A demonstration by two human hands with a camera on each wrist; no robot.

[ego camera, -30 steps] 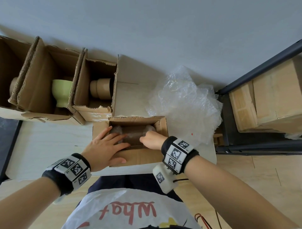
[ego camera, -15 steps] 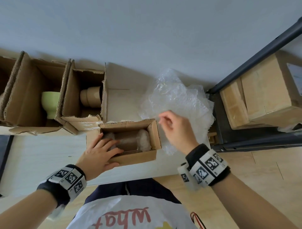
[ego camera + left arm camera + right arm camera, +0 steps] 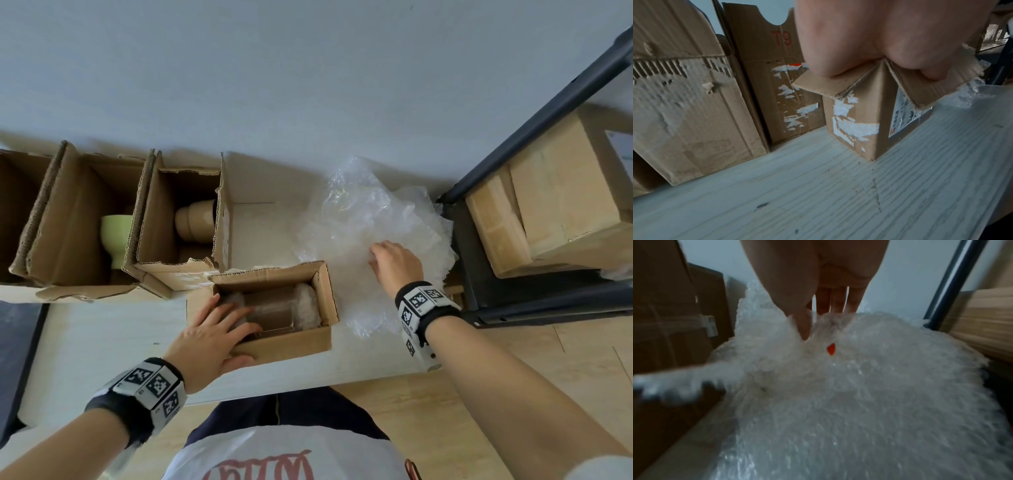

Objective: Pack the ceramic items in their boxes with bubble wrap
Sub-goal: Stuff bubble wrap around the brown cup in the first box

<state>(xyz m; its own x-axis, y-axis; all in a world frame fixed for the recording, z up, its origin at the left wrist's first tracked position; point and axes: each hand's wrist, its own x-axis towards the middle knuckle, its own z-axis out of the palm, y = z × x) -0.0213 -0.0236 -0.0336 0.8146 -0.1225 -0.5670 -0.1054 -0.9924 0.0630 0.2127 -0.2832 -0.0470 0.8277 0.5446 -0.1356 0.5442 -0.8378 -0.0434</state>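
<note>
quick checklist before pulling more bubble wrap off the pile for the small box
1. Left hand steadies the small box: ok.
2. Wrapped item sits inside the box: ok.
3. Right hand grips the bubble wrap pile: thumb and fingers dig in, ok.
4. Only one sheet caught: cannot tell.
5. Green cup and tan pot wrapped: not ok, both bare in their boxes.

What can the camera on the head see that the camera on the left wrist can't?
Only the head view shows inside the boxes: a wrapped item in the small box, a green cup, a tan pot, and the right hand on the bubble wrap. Only the left wrist view shows the small box's torn label and the red "T9" on a taller box. Both show the left hand on the small box.
</note>
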